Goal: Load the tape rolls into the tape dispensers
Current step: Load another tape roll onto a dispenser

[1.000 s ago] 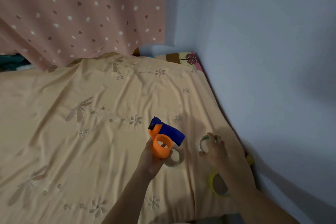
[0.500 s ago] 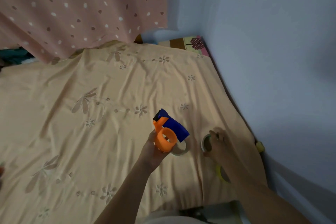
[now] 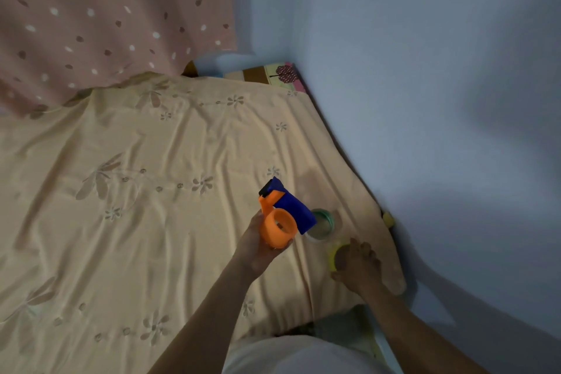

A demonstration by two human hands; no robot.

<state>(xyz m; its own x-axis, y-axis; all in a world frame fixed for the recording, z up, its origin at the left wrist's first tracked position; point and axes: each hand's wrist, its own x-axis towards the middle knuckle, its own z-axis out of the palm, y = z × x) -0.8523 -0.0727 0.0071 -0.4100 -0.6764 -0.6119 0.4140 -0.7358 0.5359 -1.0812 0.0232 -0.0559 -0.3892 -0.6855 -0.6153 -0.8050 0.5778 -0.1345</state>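
Left hand [image 3: 258, 247] fingers wrap orange-and-blue plastic tape dispenser [image 3: 280, 218]: light, rigid. Right hand [image 3: 358, 264] fingers over yellow tape roll [image 3: 332, 256], grip unclear; take outer rim, adhesive edge tacky. Greenish roll [image 3: 321, 223] just beyond fingertips.

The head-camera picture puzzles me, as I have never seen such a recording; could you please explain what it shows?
There is no machine here: a person wears a camera on the head, looking down at their own two bare hands over a bed with a flowered yellow sheet, in a corner by a pale wall. The left hand holds an orange and blue tape dispenser above the sheet. The right hand rests over a yellow tape roll lying on the sheet; whether its grip has closed cannot be told. A green-edged tape roll lies beside it, partly behind the dispenser.
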